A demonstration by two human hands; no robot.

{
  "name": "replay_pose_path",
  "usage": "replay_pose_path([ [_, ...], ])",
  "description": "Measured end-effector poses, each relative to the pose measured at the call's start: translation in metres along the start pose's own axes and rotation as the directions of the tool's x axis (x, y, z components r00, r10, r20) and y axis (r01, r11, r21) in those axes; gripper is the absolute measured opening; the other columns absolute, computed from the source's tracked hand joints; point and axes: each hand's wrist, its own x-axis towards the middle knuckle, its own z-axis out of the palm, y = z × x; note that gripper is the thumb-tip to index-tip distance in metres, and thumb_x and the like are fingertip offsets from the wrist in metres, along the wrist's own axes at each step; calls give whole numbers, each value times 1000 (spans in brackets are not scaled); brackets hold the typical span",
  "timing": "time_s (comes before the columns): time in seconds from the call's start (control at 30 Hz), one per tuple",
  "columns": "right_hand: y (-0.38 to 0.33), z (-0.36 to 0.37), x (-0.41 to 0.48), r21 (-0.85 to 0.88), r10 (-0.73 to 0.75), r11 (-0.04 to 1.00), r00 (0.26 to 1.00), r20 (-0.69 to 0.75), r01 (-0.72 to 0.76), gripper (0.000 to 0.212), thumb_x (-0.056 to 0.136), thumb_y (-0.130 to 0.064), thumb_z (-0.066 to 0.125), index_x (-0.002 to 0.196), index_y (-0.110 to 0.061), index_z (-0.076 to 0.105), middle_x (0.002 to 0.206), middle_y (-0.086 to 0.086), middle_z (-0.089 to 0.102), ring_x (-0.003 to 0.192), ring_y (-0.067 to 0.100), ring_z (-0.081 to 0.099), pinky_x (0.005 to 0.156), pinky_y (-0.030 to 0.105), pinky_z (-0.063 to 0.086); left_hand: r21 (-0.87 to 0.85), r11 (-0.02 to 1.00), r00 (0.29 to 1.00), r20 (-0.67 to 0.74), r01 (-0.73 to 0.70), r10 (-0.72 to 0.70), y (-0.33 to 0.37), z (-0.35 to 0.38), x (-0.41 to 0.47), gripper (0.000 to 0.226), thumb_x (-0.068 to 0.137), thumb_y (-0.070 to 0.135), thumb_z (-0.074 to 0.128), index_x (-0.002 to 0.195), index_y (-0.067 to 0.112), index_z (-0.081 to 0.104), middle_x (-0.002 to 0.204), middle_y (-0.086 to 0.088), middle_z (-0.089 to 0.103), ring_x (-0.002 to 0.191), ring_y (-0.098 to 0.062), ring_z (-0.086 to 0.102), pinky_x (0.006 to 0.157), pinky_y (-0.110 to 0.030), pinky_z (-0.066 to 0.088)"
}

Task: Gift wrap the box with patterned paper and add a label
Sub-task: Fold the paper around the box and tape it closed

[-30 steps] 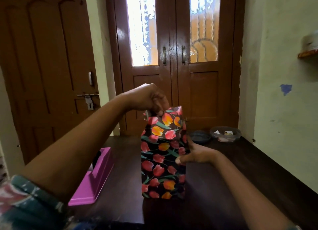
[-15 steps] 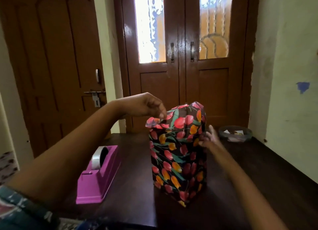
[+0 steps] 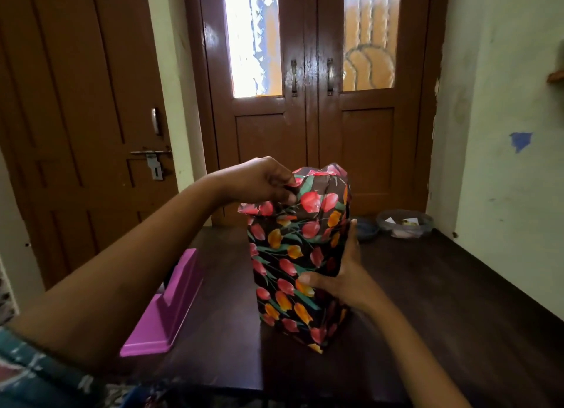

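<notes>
Two hands work on one box (image 3: 293,255) in the head view. It stands upright near the middle of the dark wooden surface (image 3: 427,300), covered in black patterned paper (image 3: 317,194) printed with red and orange tulips. At the top the paper is loose and bunched, not flat. A flap juts out to the left at the upper edge.

The left grip (image 3: 259,181) comes in from the left at the top of the box, with its fingertips pinching the paper at the upper left edge, just above that flap. The right grip (image 3: 341,279) holds the box lower down on its right side. The thumb lies across the near face and the fingers run up the right face, so the box is clasped between them.

A purple tape dispenser (image 3: 171,310) sits on the surface to the left of the box, partly hidden behind the left forearm. Far right on the surface are a clear container (image 3: 404,224) with pale scraps inside and, just beside it, a dark round dish (image 3: 366,227) partly hidden by the box. Beyond the surface is a brown double door (image 3: 305,132) with patterned glass panes. A second brown door (image 3: 76,132) with a latch stands to the far left.
</notes>
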Motion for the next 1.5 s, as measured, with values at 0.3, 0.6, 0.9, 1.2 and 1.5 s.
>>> replay_pose_path([
  [0.3, 1, -24, 12, 28, 9, 1000, 985, 173, -14, 145, 37, -78, 73, 141, -41, -20, 152, -15, 2, 143, 17, 7, 115, 49, 19, -66, 994, 996, -23, -86, 85, 24, -19, 1, 13, 89, 2, 57, 97, 1, 67, 87, -9, 71, 80, -16, 69, 65, -15, 52],
  [0.6, 2, -30, 22, 0, 42, 999, 935, 351, -45, 140, 48, -62, 81, 143, -37, -19, 151, -11, 13, 139, 10, 20, 113, 35, 28, 121, 990, 986, -140, -73, 90, 25, -15, 6, 27, 87, 6, 61, 114, 11, 61, 93, -1, 69, 73, -6, 69, 62, -13, 53],
  [0.9, -16, -51, 17, 83, 28, 994, 881, 473, -76, 78, 82, -2, 64, 140, -26, 17, 113, -28, 41, 106, -10, 45, 73, -3, 40, 133, 977, 980, 88, 165, -177, -3, -25, -23, 34, 81, 32, 62, 109, 12, 63, 102, -1, 66, 95, -16, 63, 86, -37, 51],
  [1.2, -26, 4, -22, 112, -42, 990, 929, -369, 89, 89, 73, -58, 61, 146, -25, 21, 147, -2, 33, 135, 12, 30, 104, 30, 31, -4, 1000, 985, -171, 25, -26, 0, -18, -14, 21, 78, 21, 70, 86, 2, 69, 83, -2, 72, 77, -9, 69, 73, -23, 52],
  [1.5, -37, 35, -2, -107, 7, 994, 993, -115, -19, 143, 51, -58, 79, 139, -29, -30, 156, 6, -9, 144, 25, -5, 114, 56, 4, 66, 997, 985, -162, -50, 60, 13, -16, -7, 10, 79, 22, 70, 83, 12, 71, 84, -2, 73, 76, -10, 70, 68, -15, 51],
])
